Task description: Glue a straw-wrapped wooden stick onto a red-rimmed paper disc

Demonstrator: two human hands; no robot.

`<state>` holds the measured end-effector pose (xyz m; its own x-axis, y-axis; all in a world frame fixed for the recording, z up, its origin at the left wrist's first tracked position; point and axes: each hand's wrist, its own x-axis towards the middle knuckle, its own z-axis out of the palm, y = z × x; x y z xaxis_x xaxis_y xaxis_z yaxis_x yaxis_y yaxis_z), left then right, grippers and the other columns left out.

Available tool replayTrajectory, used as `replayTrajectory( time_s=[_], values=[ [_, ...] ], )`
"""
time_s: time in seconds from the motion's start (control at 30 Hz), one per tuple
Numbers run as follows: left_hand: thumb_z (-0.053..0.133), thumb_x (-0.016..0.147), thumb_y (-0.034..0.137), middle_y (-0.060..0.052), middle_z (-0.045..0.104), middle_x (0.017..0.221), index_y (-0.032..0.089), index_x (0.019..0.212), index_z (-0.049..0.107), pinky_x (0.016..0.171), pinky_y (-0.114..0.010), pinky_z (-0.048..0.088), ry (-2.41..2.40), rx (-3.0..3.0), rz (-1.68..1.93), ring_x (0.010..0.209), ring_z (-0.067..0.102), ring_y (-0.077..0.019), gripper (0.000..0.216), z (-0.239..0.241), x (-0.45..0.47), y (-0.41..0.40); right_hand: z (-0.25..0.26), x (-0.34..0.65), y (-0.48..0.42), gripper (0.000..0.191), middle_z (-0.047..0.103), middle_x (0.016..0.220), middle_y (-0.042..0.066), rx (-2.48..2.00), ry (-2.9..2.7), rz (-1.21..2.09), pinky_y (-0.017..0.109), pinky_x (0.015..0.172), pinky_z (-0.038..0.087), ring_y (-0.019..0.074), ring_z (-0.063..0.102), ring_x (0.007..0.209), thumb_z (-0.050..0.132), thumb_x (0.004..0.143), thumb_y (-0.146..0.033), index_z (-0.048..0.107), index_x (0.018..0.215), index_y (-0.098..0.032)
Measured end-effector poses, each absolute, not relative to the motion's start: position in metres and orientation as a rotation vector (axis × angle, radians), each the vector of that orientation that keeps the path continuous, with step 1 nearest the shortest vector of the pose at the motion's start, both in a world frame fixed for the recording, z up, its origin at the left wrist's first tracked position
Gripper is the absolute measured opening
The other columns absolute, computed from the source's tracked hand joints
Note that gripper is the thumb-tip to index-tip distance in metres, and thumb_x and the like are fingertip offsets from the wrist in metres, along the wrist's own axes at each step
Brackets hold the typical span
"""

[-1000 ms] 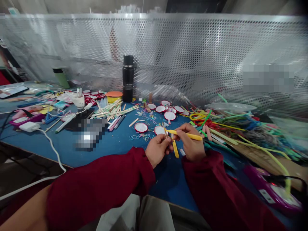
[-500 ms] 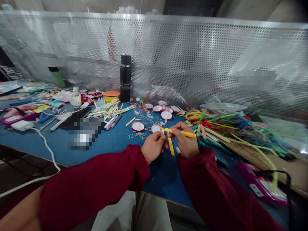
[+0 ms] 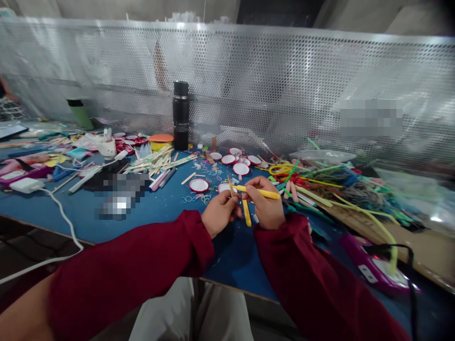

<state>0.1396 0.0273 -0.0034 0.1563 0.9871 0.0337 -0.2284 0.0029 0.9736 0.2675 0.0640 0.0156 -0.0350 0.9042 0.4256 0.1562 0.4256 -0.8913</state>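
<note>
My left hand (image 3: pixel 220 212) pinches a thin wooden craft stick (image 3: pixel 230 182), which stands up from between the thumb and fingers. In my right hand (image 3: pixel 265 203) is a slim yellow pen-shaped tool (image 3: pixel 266 193), gripped like a pen with its narrow end pointing left at the stick. Whether its tip touches the stick I cannot tell. Between the hands, a flat yellow strip (image 3: pixel 246 213) lies on the blue table. Just behind the fingers is a white disc with a red rim (image 3: pixel 223 188), partly covered by them.
Several red-rimmed discs (image 3: pixel 241 168) and loose rubber bands (image 3: pixel 195 199) lie beyond my hands. A black bottle (image 3: pixel 181 118) stands against the perforated metal screen (image 3: pixel 266 94). Pipe cleaners (image 3: pixel 341 189) heap up at right, near a purple power strip (image 3: pixel 377 267). Pale sticks (image 3: pixel 152 162) and markers (image 3: pixel 163 180) lie left.
The whole view has shifted slightly, so things appear a little further left. Both hands keep their grips on the stick and the yellow tool, with little other movement.
</note>
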Motion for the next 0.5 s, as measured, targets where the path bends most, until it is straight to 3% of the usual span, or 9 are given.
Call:
replayTrajectory(
  time_s=[0.27,0.5],
  values=[
    [0.055,0.091,0.034,0.005,0.054,0.055,0.018,0.083,0.051,0.042,-0.019,0.025,0.908,1.094,1.247,0.039,0.037,-0.0055,0.019,-0.014,0.143,0.029,0.011,0.272,0.068,0.015,0.064,0.058,-0.002,-1.041,-1.597,0.710,0.028,0.057,0.047,0.0152,0.059,0.054,0.061,0.079,-0.035,0.058,0.072,-0.022],
    [0.049,0.093,0.032,0.003,0.062,0.058,0.019,0.089,0.051,0.040,-0.020,0.025,0.932,1.162,1.227,0.035,0.040,-0.0063,0.014,-0.022,0.144,0.031,0.008,0.272,0.070,0.013,0.061,0.054,-0.004,-1.016,-1.581,0.742,0.028,0.054,0.046,0.0148,0.056,0.051,0.060,0.078,-0.032,0.057,0.069,-0.023]
  ],
)
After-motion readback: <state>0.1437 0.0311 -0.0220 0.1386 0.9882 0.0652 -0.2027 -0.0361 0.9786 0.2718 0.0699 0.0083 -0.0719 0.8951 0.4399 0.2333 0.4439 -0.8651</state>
